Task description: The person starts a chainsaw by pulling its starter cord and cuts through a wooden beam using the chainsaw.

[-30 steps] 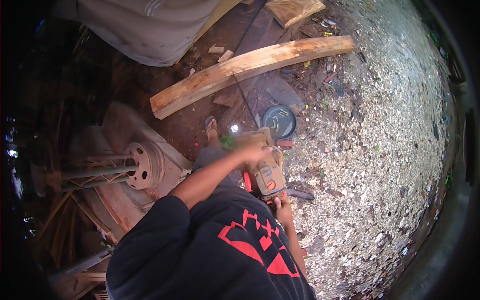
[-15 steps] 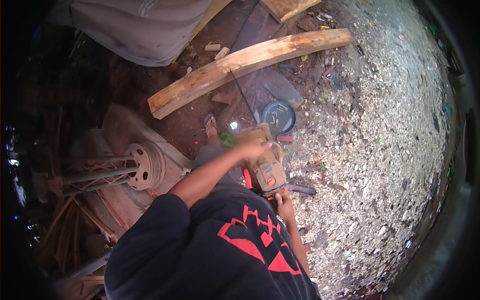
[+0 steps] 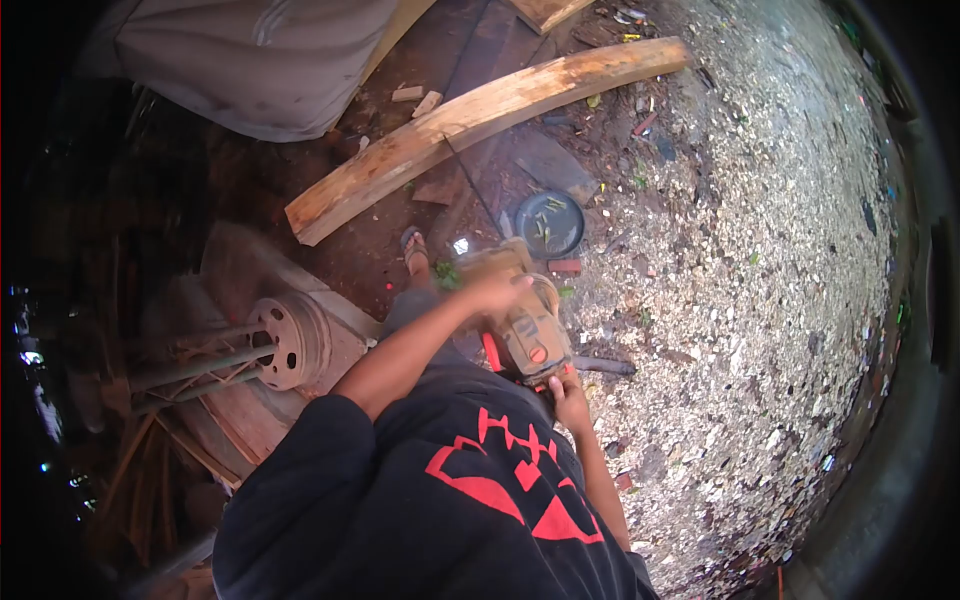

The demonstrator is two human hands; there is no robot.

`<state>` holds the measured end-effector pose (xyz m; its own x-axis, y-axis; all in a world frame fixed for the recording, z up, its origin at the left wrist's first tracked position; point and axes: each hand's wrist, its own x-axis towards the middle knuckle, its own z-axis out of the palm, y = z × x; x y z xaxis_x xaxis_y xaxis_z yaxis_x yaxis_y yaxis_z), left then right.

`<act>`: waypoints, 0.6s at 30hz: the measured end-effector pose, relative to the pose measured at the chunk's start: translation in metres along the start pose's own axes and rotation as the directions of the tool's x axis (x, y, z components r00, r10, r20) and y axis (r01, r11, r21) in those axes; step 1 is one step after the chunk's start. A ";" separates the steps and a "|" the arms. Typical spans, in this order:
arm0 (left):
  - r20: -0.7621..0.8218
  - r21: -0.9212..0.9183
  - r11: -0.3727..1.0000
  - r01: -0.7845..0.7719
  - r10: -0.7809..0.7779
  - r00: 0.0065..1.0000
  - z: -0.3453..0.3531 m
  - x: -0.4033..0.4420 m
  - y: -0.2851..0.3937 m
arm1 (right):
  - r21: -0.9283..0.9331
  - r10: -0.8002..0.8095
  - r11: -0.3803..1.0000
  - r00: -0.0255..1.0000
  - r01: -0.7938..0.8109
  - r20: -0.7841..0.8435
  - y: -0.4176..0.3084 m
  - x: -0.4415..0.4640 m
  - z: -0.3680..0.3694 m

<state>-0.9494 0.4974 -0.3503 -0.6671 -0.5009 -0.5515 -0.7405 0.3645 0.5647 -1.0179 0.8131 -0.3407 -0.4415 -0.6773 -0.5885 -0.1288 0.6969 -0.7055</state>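
Note:
A chainsaw with a dusty brown body and orange parts is held in front of my black shirt. My left hand is wrapped over its front handle, slightly blurred. Around the rear handle, my right hand is closed. The thin dark bar points up and left, its far end meeting the near edge of a long curved timber beam. How deep the bar sits in the wood I cannot tell.
A dark round pan with small pieces in it lies beyond the saw. A wheel rim stands at the left. Grey fabric hangs at the upper left, and stony ground spreads right.
The beam, pan and ground have shifted up and left in the view. Both hands keep hold of the chainsaw, and its bar still meets the beam.

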 end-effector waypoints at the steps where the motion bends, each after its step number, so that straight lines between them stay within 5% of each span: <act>1: -0.025 0.027 0.999 -0.026 0.027 0.999 0.008 0.008 -0.011 | -0.010 -0.008 1.000 1.000 0.008 -0.006 -0.008 0.000 -0.004; 2: -0.044 0.055 0.997 -0.052 0.055 0.998 0.004 0.005 -0.007 | -0.006 -0.010 1.000 1.000 0.010 -0.012 -0.013 -0.002 -0.006; 5: 0.239 0.005 0.989 0.148 -0.145 0.960 -0.039 -0.018 0.040 | 0.026 -0.024 0.999 0.999 0.024 -0.033 -0.019 -0.004 -0.006; 9: 0.089 0.064 0.998 -0.021 0.015 0.996 -0.017 -0.002 0.005 | -0.019 -0.023 1.000 1.000 0.023 -0.017 -0.017 -0.002 -0.006; 15: 0.185 0.023 0.994 0.104 -0.106 0.977 -0.039 -0.015 0.033 | 0.063 -0.024 0.998 0.999 0.025 -0.027 -0.023 -0.001 -0.006; 18: 0.114 0.024 0.999 0.025 -0.028 0.993 -0.026 -0.004 0.013 | 0.049 -0.007 0.999 1.000 0.008 -0.016 -0.026 -0.001 -0.007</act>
<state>-0.9537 0.4841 -0.3249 -0.6512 -0.4181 -0.6334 -0.7589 0.3700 0.5359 -1.0207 0.7969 -0.3189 -0.4547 -0.6783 -0.5772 -0.0889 0.6794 -0.7284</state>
